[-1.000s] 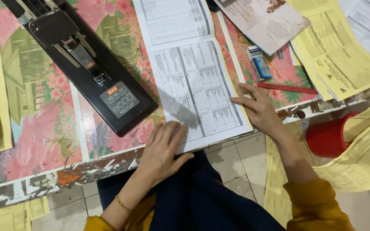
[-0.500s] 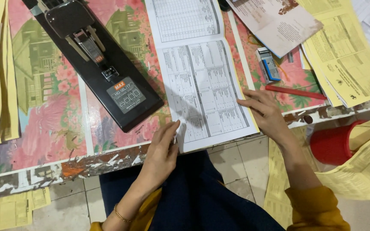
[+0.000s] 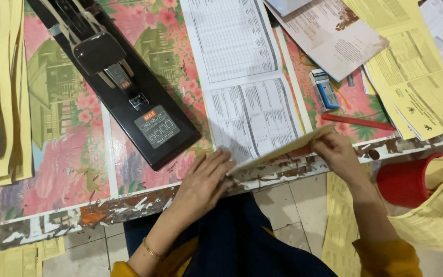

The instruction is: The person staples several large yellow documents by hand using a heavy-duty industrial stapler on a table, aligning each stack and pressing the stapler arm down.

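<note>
Your left hand (image 3: 204, 180) and right hand (image 3: 337, 153) pinch the printed booklet's (image 3: 252, 102) lifted near edge; long-reach stapler (image 3: 124, 87) sits left (red pen (image 3: 357, 122) right).

black long-arm stapler (image 3: 124, 87) lay left | red pen (image 3: 357, 122) right | yellow sheets (image 3: 416, 77) far right | red bucket (image 3: 406, 179) below table edge

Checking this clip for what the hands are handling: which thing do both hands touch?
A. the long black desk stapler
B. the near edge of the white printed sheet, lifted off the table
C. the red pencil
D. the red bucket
B: the left hand and the right hand grip the raised near edge of the white printed sheet, apart from the long black desk stapler.
</note>
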